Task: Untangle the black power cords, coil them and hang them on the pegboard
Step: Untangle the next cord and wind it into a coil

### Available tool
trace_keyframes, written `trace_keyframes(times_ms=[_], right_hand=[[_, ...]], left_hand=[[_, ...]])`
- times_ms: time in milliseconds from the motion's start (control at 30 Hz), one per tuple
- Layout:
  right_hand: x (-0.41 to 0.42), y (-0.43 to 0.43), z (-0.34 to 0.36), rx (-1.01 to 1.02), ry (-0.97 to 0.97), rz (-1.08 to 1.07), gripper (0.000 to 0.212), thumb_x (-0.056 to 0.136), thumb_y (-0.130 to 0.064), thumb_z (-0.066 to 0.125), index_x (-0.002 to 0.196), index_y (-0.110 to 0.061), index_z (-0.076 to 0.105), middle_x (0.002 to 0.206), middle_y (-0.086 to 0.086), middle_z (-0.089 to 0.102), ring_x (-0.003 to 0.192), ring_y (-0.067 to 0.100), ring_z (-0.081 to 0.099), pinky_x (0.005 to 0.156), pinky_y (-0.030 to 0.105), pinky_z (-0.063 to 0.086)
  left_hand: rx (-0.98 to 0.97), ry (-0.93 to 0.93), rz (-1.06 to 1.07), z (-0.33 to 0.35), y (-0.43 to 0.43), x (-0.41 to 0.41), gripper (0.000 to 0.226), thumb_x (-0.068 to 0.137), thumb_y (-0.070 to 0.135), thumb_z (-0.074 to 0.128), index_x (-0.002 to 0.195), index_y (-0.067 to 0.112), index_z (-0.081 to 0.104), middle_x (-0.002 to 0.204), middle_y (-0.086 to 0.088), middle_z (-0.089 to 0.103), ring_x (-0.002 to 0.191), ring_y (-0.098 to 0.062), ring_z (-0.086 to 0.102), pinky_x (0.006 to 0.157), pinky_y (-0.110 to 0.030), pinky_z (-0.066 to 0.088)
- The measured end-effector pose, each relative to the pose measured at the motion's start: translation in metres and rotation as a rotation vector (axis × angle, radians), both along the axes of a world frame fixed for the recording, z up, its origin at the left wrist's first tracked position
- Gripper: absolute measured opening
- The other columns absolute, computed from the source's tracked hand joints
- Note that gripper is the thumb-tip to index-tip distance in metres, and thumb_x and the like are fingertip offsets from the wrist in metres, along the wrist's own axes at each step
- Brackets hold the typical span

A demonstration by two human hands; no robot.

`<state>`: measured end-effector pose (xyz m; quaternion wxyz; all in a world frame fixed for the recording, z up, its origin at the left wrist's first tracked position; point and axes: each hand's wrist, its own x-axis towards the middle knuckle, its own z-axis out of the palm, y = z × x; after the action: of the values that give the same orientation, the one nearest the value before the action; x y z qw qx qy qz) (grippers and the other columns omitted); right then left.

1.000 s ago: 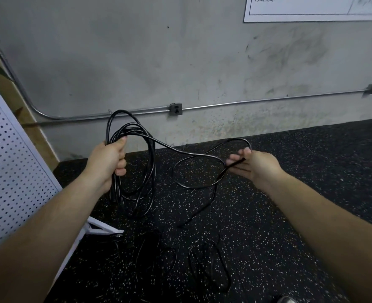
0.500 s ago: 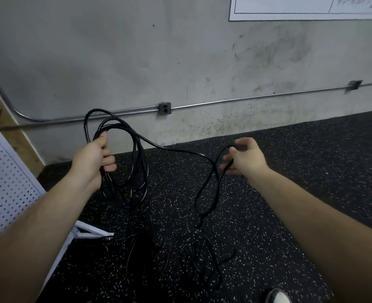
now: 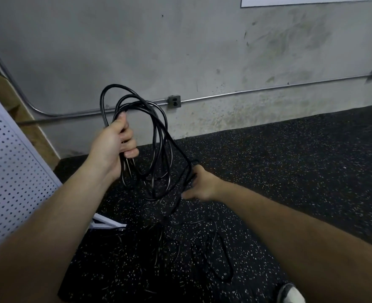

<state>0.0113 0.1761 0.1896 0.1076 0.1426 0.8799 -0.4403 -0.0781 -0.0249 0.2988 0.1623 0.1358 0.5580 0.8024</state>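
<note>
Black power cord (image 3: 155,136) gathered in several loops and raised in front of grey concrete wall (image 3: 180,40); top of loops clamped in left hand (image 3: 112,147); left fingers (image 3: 129,153) curled fully round the bundle, thumb laid upward along the strands; narrow, closed grip.

Right hand (image 3: 202,184) set lower, just beside lower right of the loops; fingers largely hidden behind back of hand, curled tight on a single strand of the same cord; one digit extended leftward beneath the loops; strand routed from top of loops down to right hand, then onward to speckled rubber floor (image 3: 290,171).

Loose cords (image 3: 220,263) tangled on floor between the forearms; white pegboard (image 3: 7,171) leaning at left edge, well apart from the held cord.

Against frame from half a second ago: right hand brought in from well apart to just beside the loops, and lowered; long slack span between the hands reduced to a short run; left-hand grip unchanged.
</note>
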Motion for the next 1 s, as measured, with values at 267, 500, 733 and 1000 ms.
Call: trace_keyframes(times_ms=[267, 500, 733, 1000], right_hand=[[-0.014, -0.015, -0.034, -0.2, 0.029, -0.1, 0.009, 0.101, -0.007, 0.058, 0.106, -0.014, 0.056, 0.097, 0.01, 0.068, 0.082, 0.023, 0.068, 0.087, 0.041, 0.06], [-0.005, 0.008, 0.025, -0.428, 0.201, -0.226, 0.019, 0.102, -0.005, 0.056, 0.12, -0.008, 0.053, 0.102, 0.022, 0.073, 0.087, 0.033, 0.076, 0.064, 0.034, 0.062], [-0.004, 0.014, 0.066, -0.521, 0.444, -0.24, 0.021, 0.101, -0.005, 0.059, 0.12, -0.01, 0.051, 0.086, 0.018, 0.072, 0.077, 0.031, 0.074, 0.061, 0.036, 0.058], [-0.003, 0.005, 0.085, -0.382, 0.553, -0.247, 0.033, 0.095, -0.016, 0.072, 0.124, -0.016, 0.056, 0.078, 0.017, 0.074, 0.068, 0.046, 0.069, 0.065, 0.053, 0.061]], left_hand=[[-0.047, 0.04, 0.054, 0.001, -0.016, -0.007, 0.039, 0.109, 0.038, 0.043, 0.072, 0.025, 0.037, 0.048, 0.01, 0.027, 0.037, -0.004, 0.02, 0.036, -0.019, 0.018], [-0.265, 0.105, 0.28, -0.019, -0.019, -0.018, 0.035, 0.104, 0.037, 0.059, 0.077, 0.024, 0.04, 0.05, 0.012, 0.033, 0.04, -0.005, 0.028, 0.038, -0.021, 0.026], [-0.281, 0.114, 0.165, -0.028, -0.004, -0.001, 0.037, 0.097, 0.032, 0.069, 0.071, 0.025, 0.044, 0.05, 0.011, 0.028, 0.043, -0.008, 0.025, 0.042, -0.023, 0.027], [-0.272, 0.135, -0.053, -0.035, 0.014, 0.024, 0.018, 0.077, 0.03, 0.087, 0.067, 0.022, 0.075, 0.054, 0.006, 0.031, 0.046, -0.012, 0.025, 0.047, -0.026, 0.026]])
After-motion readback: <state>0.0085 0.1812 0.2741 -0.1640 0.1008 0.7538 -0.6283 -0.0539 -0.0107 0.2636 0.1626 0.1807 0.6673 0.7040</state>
